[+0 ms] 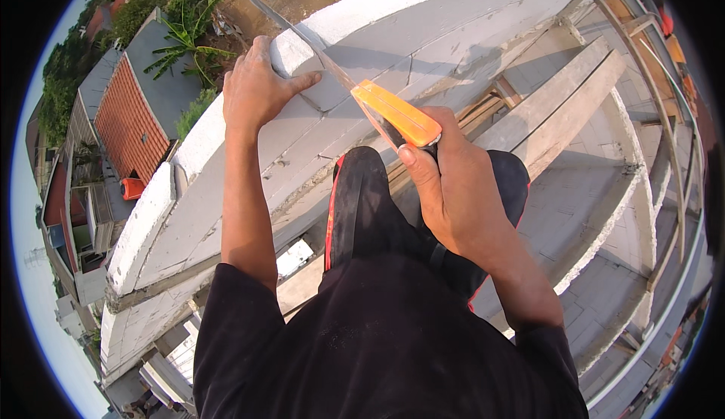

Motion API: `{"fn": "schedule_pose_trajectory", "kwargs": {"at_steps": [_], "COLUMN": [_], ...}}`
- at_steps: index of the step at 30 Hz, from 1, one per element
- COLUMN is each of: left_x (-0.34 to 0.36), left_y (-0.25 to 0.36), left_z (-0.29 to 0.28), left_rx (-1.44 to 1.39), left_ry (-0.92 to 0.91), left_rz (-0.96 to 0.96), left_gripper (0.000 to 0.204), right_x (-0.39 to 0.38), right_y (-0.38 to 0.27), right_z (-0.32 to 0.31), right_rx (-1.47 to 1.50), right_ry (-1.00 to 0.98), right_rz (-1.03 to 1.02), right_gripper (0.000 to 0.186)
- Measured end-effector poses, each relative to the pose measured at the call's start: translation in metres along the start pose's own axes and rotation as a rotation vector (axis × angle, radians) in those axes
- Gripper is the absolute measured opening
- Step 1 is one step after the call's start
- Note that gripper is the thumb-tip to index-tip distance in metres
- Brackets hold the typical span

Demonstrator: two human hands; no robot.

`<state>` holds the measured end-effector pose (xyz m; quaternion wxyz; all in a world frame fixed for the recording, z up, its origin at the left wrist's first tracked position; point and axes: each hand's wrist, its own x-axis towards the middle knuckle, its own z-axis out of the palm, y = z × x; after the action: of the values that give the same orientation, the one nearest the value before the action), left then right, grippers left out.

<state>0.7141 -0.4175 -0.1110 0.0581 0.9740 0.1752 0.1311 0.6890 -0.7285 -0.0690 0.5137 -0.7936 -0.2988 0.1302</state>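
A handsaw [333, 68] with an orange handle is in my right hand [462, 185], the fingers wrapped round the grip. Its blade points away to the upper left and lies across a white lightweight block [293, 54] at the top of the wall. My left hand [255, 90] grips that block just left of the blade. The thumb presses on the near side, while the fingertips go over the far side, partly hidden. The saw's teeth are too fine to make out, and I cannot tell how deep the blade sits.
The white block wall [453, 22] curves across in front, with a drop beyond it to a tiled roof [134, 120] and a banana plant [189, 41]. Wooden planks [563, 113] lie to the right of my knees. Low partition walls [604, 230] stand below at right.
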Motion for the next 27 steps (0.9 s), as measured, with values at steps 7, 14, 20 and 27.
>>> {"fn": "schedule_pose_trajectory", "kwargs": {"at_steps": [7, 14, 20, 27], "left_x": [0.0, -0.002, 0.0, -0.001], "left_y": [0.004, -0.001, 0.001, 0.004], "left_z": [0.004, -0.001, 0.0, -0.004], "left_rx": [0.035, 0.001, 0.027, -0.001], "left_ry": [-0.025, -0.052, -0.035, -0.032], "left_rz": [0.004, 0.006, 0.002, -0.01], "left_gripper": [0.094, 0.094, 0.093, 0.094], "right_x": [-0.155, -0.004, -0.138, -0.014], "right_y": [0.077, 0.007, 0.083, 0.016], "right_z": [-0.008, 0.009, -0.007, 0.004], "right_rx": [0.003, -0.12, -0.111, -0.02], "right_ry": [0.055, 0.005, 0.039, 0.008], "right_rz": [-0.026, -0.028, -0.105, 0.0], "right_gripper": [0.035, 0.034, 0.037, 0.04]}}
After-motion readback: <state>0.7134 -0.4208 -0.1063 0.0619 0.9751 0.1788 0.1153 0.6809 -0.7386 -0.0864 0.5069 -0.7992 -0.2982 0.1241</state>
